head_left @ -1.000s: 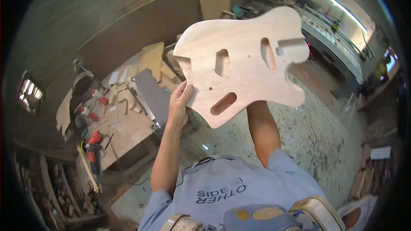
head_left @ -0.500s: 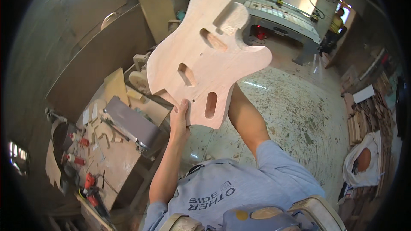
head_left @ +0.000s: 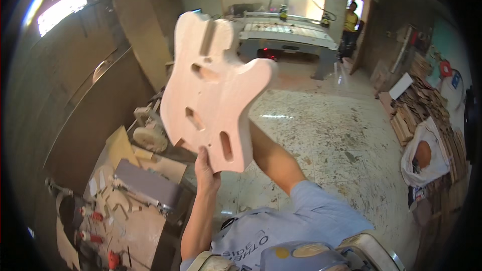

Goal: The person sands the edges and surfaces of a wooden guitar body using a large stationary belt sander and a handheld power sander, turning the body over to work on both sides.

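Observation:
An unfinished wooden electric guitar body, pale and bare, is held up in front of me. Several routed cavities and a neck slot show in its face. My left hand is closed on the lower left edge, with the thumb lying over the face. My right forearm reaches up behind the body's right side. The guitar body covers that hand, so its fingers cannot be seen.
At left, a workbench bears a grey belt sander, wood offcuts and red-capped bottles. A large flatbed machine stands at the back, near a person in a doorway. Wood pieces and a white sack line the right side.
My view has swung to the right, showing more of the right wall. The guitar body has shifted left and lower in the picture and turned more upright, still in my left hand.

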`<act>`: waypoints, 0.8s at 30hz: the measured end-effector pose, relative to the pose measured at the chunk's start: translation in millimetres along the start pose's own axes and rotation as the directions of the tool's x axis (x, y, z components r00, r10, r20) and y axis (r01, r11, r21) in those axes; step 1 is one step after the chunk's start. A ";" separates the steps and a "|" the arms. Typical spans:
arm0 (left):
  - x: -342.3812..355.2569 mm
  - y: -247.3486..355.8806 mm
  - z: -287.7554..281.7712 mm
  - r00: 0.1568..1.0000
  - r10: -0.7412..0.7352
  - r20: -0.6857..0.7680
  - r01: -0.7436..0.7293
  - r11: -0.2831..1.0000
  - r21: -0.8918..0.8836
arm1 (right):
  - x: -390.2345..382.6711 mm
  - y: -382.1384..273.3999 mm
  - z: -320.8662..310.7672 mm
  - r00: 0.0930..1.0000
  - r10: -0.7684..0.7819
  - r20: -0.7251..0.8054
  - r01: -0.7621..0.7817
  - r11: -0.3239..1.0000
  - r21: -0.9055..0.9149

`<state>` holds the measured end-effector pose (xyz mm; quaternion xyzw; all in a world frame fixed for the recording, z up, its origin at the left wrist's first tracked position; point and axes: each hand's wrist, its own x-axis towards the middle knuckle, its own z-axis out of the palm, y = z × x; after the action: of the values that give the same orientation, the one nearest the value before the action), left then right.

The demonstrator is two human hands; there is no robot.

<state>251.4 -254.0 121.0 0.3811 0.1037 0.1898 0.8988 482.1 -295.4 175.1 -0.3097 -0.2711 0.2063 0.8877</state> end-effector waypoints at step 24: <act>11.6 36.6 9.8 0.843 0.496 -0.209 -0.406 0.841 0.356 | -11.8 18.0 6.4 0.999 0.043 -0.016 -0.043 0.999 -0.032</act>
<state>255.5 -232.1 153.7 0.4935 0.1694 0.4345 0.7341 465.6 -285.9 163.2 -0.3311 -0.2608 0.2187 0.8801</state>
